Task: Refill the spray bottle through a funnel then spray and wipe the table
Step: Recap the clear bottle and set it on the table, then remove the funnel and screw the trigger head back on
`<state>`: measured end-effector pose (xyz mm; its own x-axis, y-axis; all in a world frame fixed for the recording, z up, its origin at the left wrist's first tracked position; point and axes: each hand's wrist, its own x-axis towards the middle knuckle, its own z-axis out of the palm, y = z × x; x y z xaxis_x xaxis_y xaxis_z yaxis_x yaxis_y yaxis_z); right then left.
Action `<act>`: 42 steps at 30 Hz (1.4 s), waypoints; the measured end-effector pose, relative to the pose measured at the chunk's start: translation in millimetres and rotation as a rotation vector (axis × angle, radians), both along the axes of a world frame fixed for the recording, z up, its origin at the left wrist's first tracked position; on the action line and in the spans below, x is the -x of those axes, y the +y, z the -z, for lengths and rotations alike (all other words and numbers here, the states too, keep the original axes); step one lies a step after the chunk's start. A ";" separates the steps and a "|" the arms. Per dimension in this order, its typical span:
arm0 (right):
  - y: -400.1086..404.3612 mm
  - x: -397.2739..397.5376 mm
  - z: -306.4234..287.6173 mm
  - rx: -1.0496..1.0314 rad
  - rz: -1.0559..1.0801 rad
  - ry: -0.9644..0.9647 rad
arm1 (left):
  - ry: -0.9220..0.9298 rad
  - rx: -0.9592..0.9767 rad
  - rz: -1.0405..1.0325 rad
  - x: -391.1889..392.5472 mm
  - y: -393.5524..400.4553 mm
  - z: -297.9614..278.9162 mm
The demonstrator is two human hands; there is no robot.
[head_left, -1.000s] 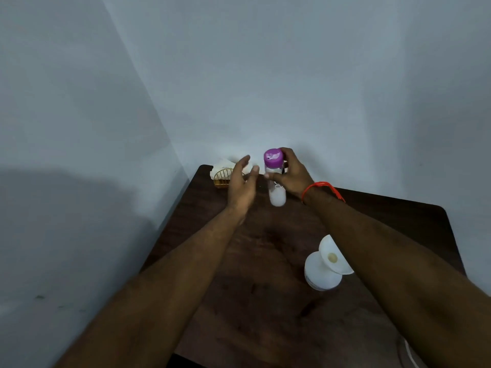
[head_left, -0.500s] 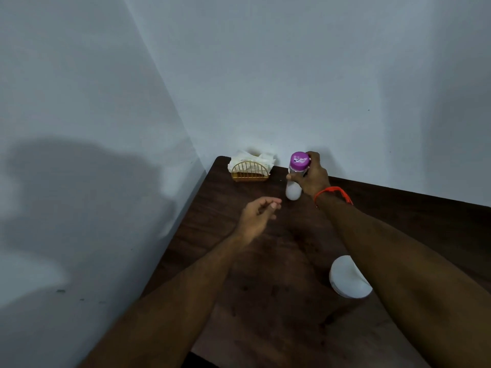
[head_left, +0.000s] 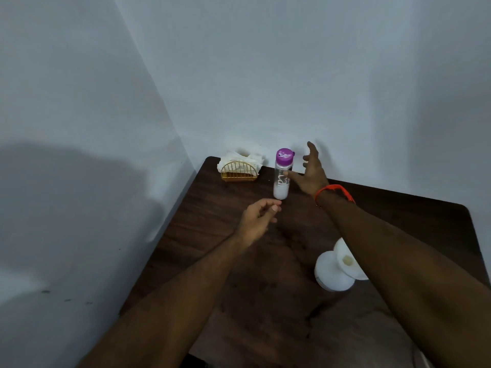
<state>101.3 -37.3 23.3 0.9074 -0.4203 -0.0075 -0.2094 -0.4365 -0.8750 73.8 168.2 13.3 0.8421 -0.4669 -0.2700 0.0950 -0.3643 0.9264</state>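
Bottle set upright at the far side of the counter, hands free.

The right hand is released, thumb beside the purple-capped bottle; the left hand hangs loosely curled, holding nothing. The white funnel lies near right; the napkin holder stands far left. Spraying and wiping seemingly remain.

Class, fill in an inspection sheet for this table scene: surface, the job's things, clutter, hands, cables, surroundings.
Surface: dark wooden table, pushed into a corner.
Job's things: clear bottle with purple cap, upright, white at its bottom; white funnel lying on a white round object.
Clutter: gold wire holder stuffed with white napkins at the far left corner.
Hands: right hand open beside the bottle, thumb at its side; left hand loosely curled, holding nothing.
Cables: nothing seen.
Surroundings: plain white walls.
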 end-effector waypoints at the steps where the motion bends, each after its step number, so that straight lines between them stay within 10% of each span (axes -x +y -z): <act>1: -3.6 8.5 -5.3 0.033 0.014 -0.042 | -0.014 0.016 -0.025 5.7 -3.4 -0.6; 8: -37.0 92.8 -66.4 0.435 -0.227 -0.231 | -0.130 0.013 -0.013 61.4 -32.3 18.9; 20: -65.0 212.1 -67.7 0.392 -0.493 0.498 | -0.185 -0.041 0.255 141.5 -68.6 43.4; 42: -59.4 207.8 -60.7 0.330 -0.211 0.316 | -0.184 -0.215 0.180 152.6 -84.2 40.0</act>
<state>-106.5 -96.7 84.0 0.9476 -0.2544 -0.1933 -0.3195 -0.7404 -0.5914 -78.8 84.0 -26.7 0.7950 -0.5613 -0.2299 -0.1499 -0.5491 0.8222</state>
